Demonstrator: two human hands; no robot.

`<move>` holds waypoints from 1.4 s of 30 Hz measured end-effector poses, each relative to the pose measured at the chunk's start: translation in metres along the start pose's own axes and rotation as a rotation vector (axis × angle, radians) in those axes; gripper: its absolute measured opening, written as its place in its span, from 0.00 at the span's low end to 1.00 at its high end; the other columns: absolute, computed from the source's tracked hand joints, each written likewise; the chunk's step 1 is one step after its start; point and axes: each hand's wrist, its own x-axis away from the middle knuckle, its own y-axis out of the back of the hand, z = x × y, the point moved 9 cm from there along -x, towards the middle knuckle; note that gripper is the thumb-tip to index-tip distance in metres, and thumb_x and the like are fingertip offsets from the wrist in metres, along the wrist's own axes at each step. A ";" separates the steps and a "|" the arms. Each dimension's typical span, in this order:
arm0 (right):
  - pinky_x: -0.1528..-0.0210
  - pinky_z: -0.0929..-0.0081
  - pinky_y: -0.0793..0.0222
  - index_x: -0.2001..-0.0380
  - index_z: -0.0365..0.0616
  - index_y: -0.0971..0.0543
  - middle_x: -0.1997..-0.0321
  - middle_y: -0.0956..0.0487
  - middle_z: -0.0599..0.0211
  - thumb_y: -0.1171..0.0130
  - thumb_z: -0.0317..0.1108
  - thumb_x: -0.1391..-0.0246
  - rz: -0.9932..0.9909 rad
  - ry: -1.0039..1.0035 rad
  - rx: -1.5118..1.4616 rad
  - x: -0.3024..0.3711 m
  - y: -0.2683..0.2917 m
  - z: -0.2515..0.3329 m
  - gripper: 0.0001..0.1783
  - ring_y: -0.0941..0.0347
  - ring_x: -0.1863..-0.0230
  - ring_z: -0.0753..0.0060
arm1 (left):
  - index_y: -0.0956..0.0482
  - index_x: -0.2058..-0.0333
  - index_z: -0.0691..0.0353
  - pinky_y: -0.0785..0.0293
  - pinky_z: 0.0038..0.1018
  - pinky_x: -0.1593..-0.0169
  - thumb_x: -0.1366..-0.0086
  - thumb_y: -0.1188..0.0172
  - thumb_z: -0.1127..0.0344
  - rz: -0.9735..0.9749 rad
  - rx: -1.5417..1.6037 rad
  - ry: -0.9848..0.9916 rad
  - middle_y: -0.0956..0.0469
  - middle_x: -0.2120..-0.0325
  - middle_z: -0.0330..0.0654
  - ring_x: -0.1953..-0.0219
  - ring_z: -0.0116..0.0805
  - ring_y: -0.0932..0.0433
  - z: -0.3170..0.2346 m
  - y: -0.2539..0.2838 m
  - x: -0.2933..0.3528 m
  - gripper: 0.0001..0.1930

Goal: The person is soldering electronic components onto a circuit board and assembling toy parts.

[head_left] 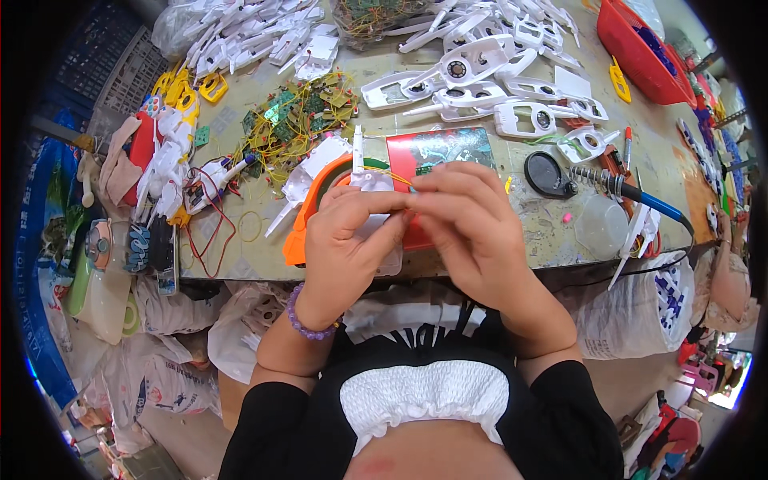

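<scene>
Both hands, left (344, 240) and right (468, 220), pinch a white plastic part (370, 182) with yellow wires (396, 178) above the surface (528, 232), best held steady and close.

Both forearms come up from below, bare from the elbows where black sleeves end, and the two hands meet in front of the chest. The left hand (346, 232) has its back turned up, fingers curled inward in a closed grip, thumb stretched toward the other hand; a band of purple beads circles its wrist. The right hand (468, 220) sits just beside it, slightly higher, fingers bent and bunched, the fingertips (424, 188) pinched together where they meet the left thumb. Both wrists angle inward, so the hands touch.
</scene>
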 end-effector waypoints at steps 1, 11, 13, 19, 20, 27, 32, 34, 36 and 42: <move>0.52 0.62 0.34 0.62 0.43 0.22 0.62 0.24 0.61 0.40 0.22 0.57 0.009 -0.024 -0.025 -0.002 0.001 -0.003 0.14 0.30 0.57 0.52 | 0.18 0.68 0.61 0.33 0.28 0.57 0.46 0.37 0.73 0.024 0.007 0.003 0.20 0.72 0.40 0.68 0.32 0.25 0.000 -0.002 0.000 0.06; 0.47 0.58 0.38 0.64 0.41 0.23 0.56 0.27 0.57 0.42 0.25 0.53 0.138 -0.130 -0.056 -0.004 -0.008 -0.018 0.10 0.34 0.50 0.48 | 0.18 0.66 0.61 0.32 0.26 0.60 0.45 0.37 0.72 0.068 0.138 0.124 0.21 0.71 0.39 0.66 0.30 0.25 0.013 -0.007 0.003 0.06; 0.47 0.59 0.39 0.65 0.40 0.24 0.56 0.27 0.57 0.41 0.25 0.54 0.128 -0.133 -0.036 -0.005 -0.007 -0.017 0.09 0.35 0.50 0.48 | 0.18 0.66 0.61 0.32 0.26 0.60 0.45 0.37 0.73 0.075 0.145 0.142 0.21 0.71 0.39 0.66 0.30 0.25 0.013 -0.007 0.003 0.06; 0.48 0.59 0.39 0.72 0.40 0.26 0.59 0.27 0.59 0.39 0.23 0.58 0.074 -0.094 0.028 -0.006 0.001 -0.010 0.08 0.35 0.50 0.49 | 0.20 0.67 0.65 0.31 0.22 0.60 0.43 0.38 0.73 0.041 0.230 0.174 0.21 0.71 0.38 0.65 0.25 0.26 0.016 -0.006 0.004 0.05; 0.48 0.59 0.38 0.72 0.40 0.26 0.60 0.27 0.59 0.39 0.23 0.59 0.074 -0.089 0.042 -0.005 0.000 -0.009 0.08 0.35 0.50 0.49 | 0.21 0.67 0.66 0.31 0.21 0.60 0.43 0.38 0.73 0.020 0.253 0.170 0.22 0.70 0.38 0.65 0.24 0.26 0.015 -0.004 0.003 0.05; 0.49 0.60 0.38 0.73 0.43 0.25 0.59 0.27 0.63 0.38 0.23 0.62 0.053 -0.029 0.187 0.009 0.004 0.002 0.09 0.35 0.49 0.52 | 0.23 0.66 0.67 0.30 0.20 0.60 0.41 0.40 0.74 0.002 0.383 0.198 0.22 0.69 0.39 0.64 0.23 0.25 0.017 -0.005 0.001 0.04; 0.50 0.61 0.38 0.73 0.44 0.24 0.59 0.27 0.64 0.36 0.25 0.63 -0.023 -0.031 0.243 0.008 0.008 0.000 0.10 0.34 0.49 0.53 | 0.23 0.67 0.68 0.27 0.21 0.62 0.44 0.40 0.79 0.112 0.330 0.062 0.20 0.68 0.42 0.66 0.26 0.23 0.005 -0.012 0.000 0.05; 0.51 0.61 0.37 0.72 0.45 0.24 0.59 0.27 0.64 0.36 0.25 0.62 -0.033 -0.028 0.223 0.007 0.009 0.000 0.10 0.34 0.49 0.53 | 0.22 0.67 0.68 0.27 0.22 0.62 0.45 0.39 0.80 0.106 0.303 0.047 0.20 0.69 0.42 0.67 0.27 0.23 0.004 -0.009 -0.003 0.07; 0.53 0.61 0.37 0.71 0.44 0.23 0.60 0.26 0.63 0.35 0.26 0.61 -0.050 -0.001 0.139 0.004 0.011 0.000 0.10 0.32 0.52 0.54 | 0.20 0.67 0.67 0.27 0.22 0.63 0.48 0.38 0.82 0.141 0.054 -0.189 0.20 0.71 0.42 0.68 0.29 0.22 -0.014 -0.006 -0.008 0.09; 0.60 0.65 0.39 0.68 0.45 0.21 0.70 0.27 0.67 0.34 0.35 0.58 0.063 -0.192 0.411 0.000 0.014 -0.025 0.12 0.32 0.62 0.62 | 0.18 0.69 0.64 0.28 0.24 0.70 0.52 0.35 0.78 0.033 -0.078 -0.213 0.22 0.76 0.41 0.73 0.32 0.23 -0.010 0.005 -0.006 0.09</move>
